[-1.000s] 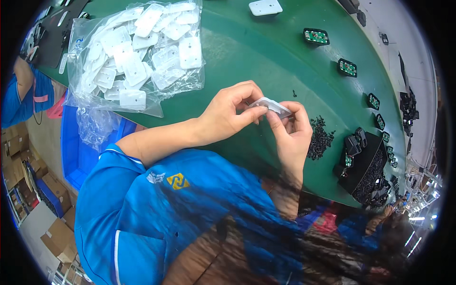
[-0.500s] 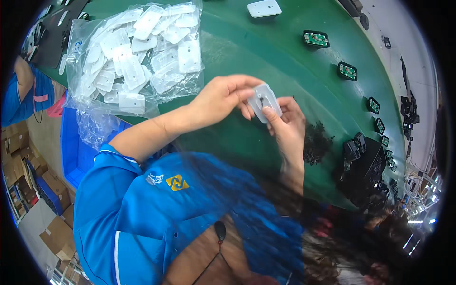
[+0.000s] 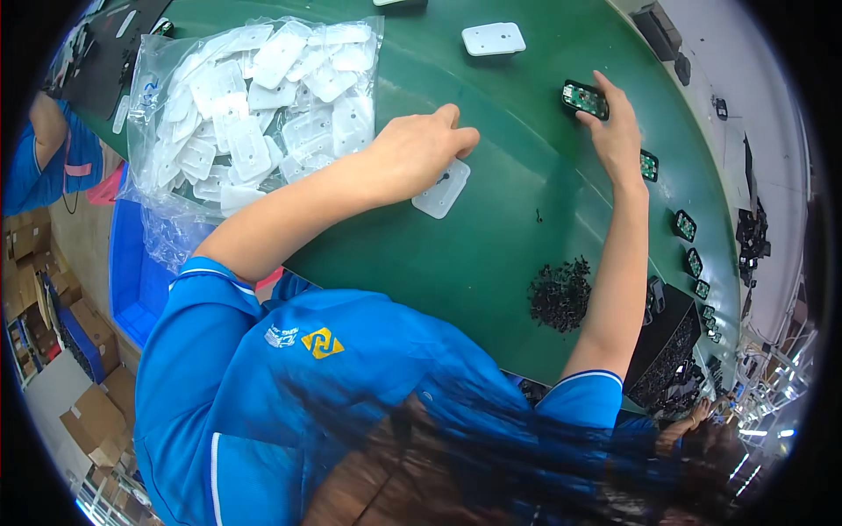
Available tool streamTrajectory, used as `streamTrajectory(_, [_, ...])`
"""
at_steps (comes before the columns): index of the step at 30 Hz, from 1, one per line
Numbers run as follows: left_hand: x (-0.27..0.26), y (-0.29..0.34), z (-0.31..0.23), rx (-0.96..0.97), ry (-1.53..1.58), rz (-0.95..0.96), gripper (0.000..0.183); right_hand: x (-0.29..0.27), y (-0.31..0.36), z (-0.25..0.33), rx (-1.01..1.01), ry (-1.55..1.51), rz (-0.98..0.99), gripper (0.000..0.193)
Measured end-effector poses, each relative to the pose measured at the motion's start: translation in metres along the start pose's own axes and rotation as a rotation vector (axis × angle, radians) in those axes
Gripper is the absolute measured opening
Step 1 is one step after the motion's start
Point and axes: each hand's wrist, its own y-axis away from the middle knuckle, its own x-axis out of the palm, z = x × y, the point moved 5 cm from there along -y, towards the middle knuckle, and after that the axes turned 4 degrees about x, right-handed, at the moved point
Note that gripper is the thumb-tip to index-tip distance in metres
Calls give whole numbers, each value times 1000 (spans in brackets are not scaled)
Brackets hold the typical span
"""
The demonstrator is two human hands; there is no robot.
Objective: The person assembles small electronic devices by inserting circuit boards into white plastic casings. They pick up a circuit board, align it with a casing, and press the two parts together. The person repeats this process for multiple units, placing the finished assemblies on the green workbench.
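My left hand (image 3: pixel 421 151) is closed, thumb and forefinger drawn together, above the green table. A flat white plastic cover (image 3: pixel 441 195) with small holes shows just under its curled fingers. Whether the fingers grip the cover or something small is hidden. Farther off on the right, my right hand (image 3: pixel 617 123) has its thumb and fingers around a black housing with a green circuit board (image 3: pixel 585 99) inside. That housing appears to rest on the table still.
Many white covers fill a clear plastic bag (image 3: pixel 254 114) at the left. A pile of small black parts (image 3: pixel 561 294) lies near my right forearm. More black housings (image 3: pixel 684 225) line the right edge. Another white cover (image 3: pixel 493 39) lies far off; a blue bin (image 3: pixel 136 280) stands left.
Both hands held the white cover together; now they are apart. My right hand has let go of it and reached far right to a housing. My left hand stays near the cover.
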Motion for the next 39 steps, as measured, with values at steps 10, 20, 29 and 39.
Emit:
streamTrajectory(10, [-7,11,-24,15,1256,-176,41,-23,120,145,-47,-405,-197,63])
streamTrajectory(20, [-1,34,-51,93,1282,-33,45,-51,157,166,-148,-324,-351,15])
streamTrajectory(29, [-7,53,-58,266,929,-195,45,-51,164,173,37,-475,-37,9])
streamTrajectory(39, [3,57,-47,93,1436,-65,45,-48,172,170,-93,-469,-197,12])
